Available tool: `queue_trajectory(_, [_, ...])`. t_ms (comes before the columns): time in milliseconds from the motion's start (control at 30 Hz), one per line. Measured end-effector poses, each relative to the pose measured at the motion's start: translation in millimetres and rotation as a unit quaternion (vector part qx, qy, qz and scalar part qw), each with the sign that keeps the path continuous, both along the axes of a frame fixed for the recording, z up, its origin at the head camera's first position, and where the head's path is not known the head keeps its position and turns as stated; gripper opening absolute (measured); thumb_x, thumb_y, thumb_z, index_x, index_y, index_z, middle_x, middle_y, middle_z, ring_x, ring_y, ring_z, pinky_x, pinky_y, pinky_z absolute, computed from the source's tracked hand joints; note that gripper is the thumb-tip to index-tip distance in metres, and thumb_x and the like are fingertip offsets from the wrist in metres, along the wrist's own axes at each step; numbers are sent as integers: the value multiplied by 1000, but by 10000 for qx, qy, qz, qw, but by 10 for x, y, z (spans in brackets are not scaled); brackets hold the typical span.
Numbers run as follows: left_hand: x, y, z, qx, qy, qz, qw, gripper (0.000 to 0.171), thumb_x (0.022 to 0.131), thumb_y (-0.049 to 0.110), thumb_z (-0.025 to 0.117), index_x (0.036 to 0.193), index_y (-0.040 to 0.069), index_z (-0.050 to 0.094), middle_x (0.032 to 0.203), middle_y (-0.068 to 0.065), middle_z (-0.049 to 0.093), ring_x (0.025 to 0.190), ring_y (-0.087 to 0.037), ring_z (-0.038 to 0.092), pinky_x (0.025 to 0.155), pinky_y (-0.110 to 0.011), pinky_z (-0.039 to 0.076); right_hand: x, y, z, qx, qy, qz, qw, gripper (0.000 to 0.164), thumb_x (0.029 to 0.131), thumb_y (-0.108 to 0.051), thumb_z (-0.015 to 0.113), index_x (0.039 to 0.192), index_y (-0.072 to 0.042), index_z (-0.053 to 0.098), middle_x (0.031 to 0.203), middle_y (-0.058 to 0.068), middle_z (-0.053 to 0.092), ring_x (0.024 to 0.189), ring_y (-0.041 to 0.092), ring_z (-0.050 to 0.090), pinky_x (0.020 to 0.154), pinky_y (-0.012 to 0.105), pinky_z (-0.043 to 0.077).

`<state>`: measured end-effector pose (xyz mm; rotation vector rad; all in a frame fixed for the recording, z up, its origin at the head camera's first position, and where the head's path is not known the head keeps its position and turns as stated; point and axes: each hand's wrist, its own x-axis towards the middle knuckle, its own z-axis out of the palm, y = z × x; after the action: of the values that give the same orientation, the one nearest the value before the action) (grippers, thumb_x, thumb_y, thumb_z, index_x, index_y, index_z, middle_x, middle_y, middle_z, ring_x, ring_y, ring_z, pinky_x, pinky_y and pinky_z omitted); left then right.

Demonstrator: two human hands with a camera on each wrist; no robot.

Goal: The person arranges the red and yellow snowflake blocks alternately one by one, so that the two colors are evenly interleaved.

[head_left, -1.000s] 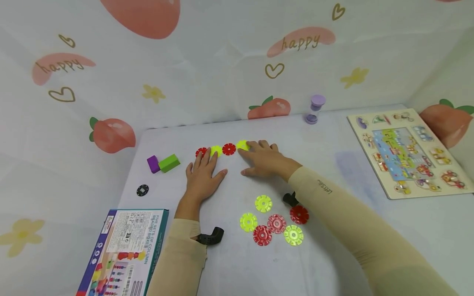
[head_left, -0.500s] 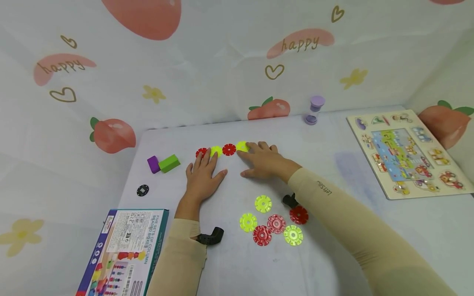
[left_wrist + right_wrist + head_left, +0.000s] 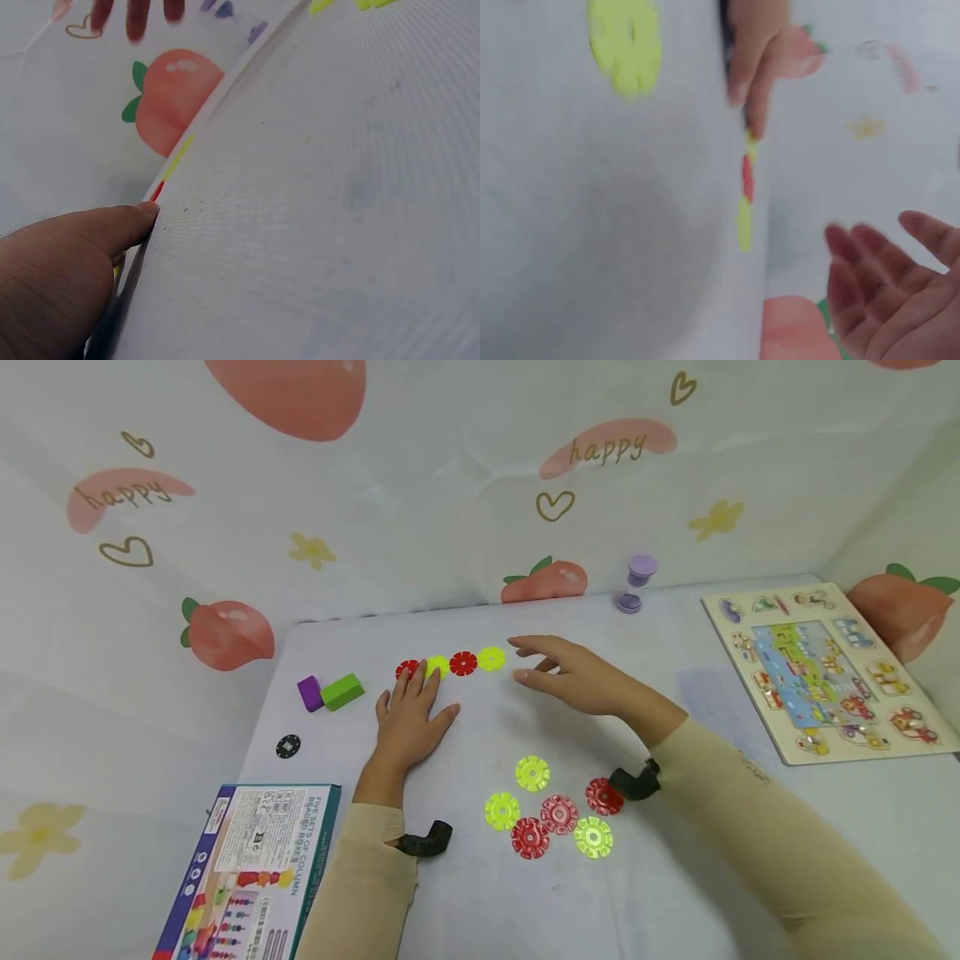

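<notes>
- Left hand of mine lies flat, fingers straight and thumb spread, with its fingertips resting on the far-left red disc and the yellow-green disc next to it.
- Just right of those fingertips, the second red disc and the end yellow-green disc carry on the row; I cannot tell whether the edges touch.
- I hold my right hand raised just right of the row's end, fingers apart and lightly bent, thumb off the fingertips.
- Nearer to me, between my two forearms, six loose discs lie clustered on the worktop, three red and three yellow-green.
- To the left of my left hand a green block sits against a purple block, with a black chip nearer to me.
- Beside my left forearm lies a printed box.
- Beyond my right hand stands a purple hourglass; well to its right lies a picture puzzle board.
</notes>
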<state>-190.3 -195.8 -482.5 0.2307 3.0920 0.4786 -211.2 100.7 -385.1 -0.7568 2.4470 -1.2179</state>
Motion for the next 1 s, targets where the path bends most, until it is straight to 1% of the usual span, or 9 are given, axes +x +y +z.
queue_trajectory(133, [-9,-9,9,20,8,1,10000,78,90,61,48,153,23,25,159,-3,11,144,-28,3,106,-61,4,274,296,-15,-1244,-503,177,9908,42,99,-36,52,140,-30,46,127,-2,55,107,22,56,88,49,45])
queue_trajectory(233, [-22,-9,0,-14,49,18,10000,77,90,61,48,153,23,25,159,-3,12,144,-28,3,106,-61,4,486,517,-212,-1771,-858,256,9801,38,101,-22,48,139,-23,47,127,7,55,106,27,57,87,51,46])
queue_trajectory(400, [-32,20,-33,-40,26,3,10000,77,90,62,47,153,24,24,159,-2,11,144,-27,3,106,-61,5,796,909,-615,-2068,-1358,231,9686,40,103,-10,40,143,-5,39,129,23,49,107,37,55,85,42,49])
queue_trajectory(533, [-18,53,-49,-16,16,5,10000,78,89,61,48,153,23,25,159,-2,12,144,-27,3,106,-61,5,931,1145,-768,-2424,-1628,93,9564,43,102,-6,39,143,4,32,129,29,45,109,42,52,87,37,48])
queue_trajectory(633, [-11,71,-55,-24,2,-38,10000,78,89,62,47,153,23,25,159,-1,11,144,-27,3,106,-61,6,985,1201,-812,-2111,-1426,133,9669,48,98,-8,53,143,-1,36,129,22,48,108,37,53,86,34,49])
queue_trajectory(733, [-4,72,-44,9,8,-67,10000,78,89,62,47,153,23,25,159,-2,11,144,-28,3,106,-61,6,1036,1160,-837,-1299,-819,218,9879,60,88,-18,71,141,-11,44,131,8,52,107,25,55,85,30,49])
queue_trajectory(800, [-1,61,-36,-11,48,-47,10000,78,89,62,47,153,23,26,159,-2,12,144,-28,4,106,-61,6,1072,1105,-848,-727,-382,251,9963,64,83,-28,77,139,-17,49,131,-2,51,108,17,53,86,27,47])
queue_trajectory(900, [-1,38,-25,10,119,11,9999,76,90,61,48,152,23,27,159,-1,13,143,-28,4,105,-62,6,1111,1016,-853,-142,253,316,9991,56,81,-32,78,132,-22,56,130,-7,48,111,11,48,90,26,44])
queue_trajectory(1000, [-15,24,-41,-13,111,23,9999,76,90,61,47,153,24,27,159,-1,12,143,-27,4,105,-61,5,1129,959,-845,56,611,311,9976,40,83,-28,77,120,-23,63,126,-5,47,113,10,46,91,25,42])
